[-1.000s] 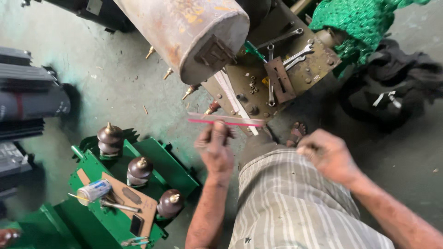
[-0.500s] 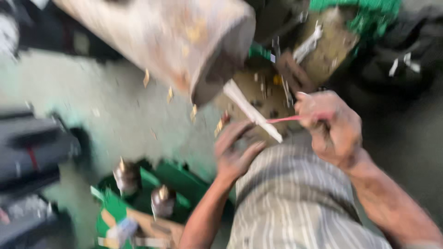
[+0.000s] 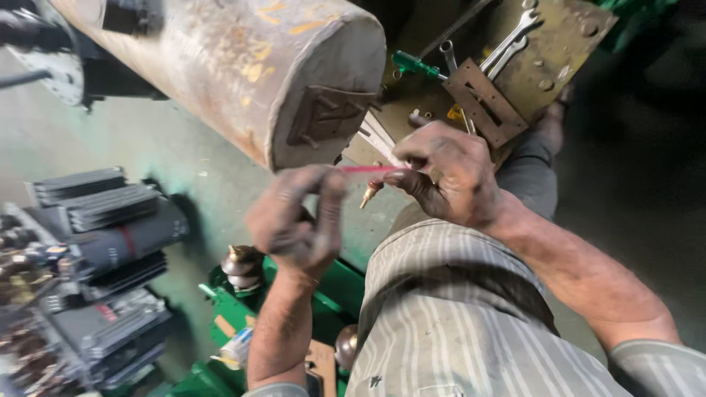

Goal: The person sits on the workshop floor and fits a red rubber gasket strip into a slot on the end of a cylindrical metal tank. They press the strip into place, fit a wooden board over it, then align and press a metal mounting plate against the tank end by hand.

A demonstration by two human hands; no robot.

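The thin red plastic strip (image 3: 368, 169) lies level, its long axis spanning both hands, the left hand (image 3: 298, 220) pinching one end and the right hand (image 3: 448, 176) gripping the other, below the rusty metal cylinder (image 3: 250, 66).

Red strip (image 3: 365, 169) ends hidden inside both fists; rusty cylinder (image 3: 220, 66) cut off (top edge).

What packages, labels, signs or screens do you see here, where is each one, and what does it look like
Raised plate: on the flat end of the rusty cylinder, square, rust-brown, embossed.
Small tube or packet: lower left on the green base, white with blue and a little yellow.
Red band: around a dark finned unit at left; may be tape.
No signs or screens.
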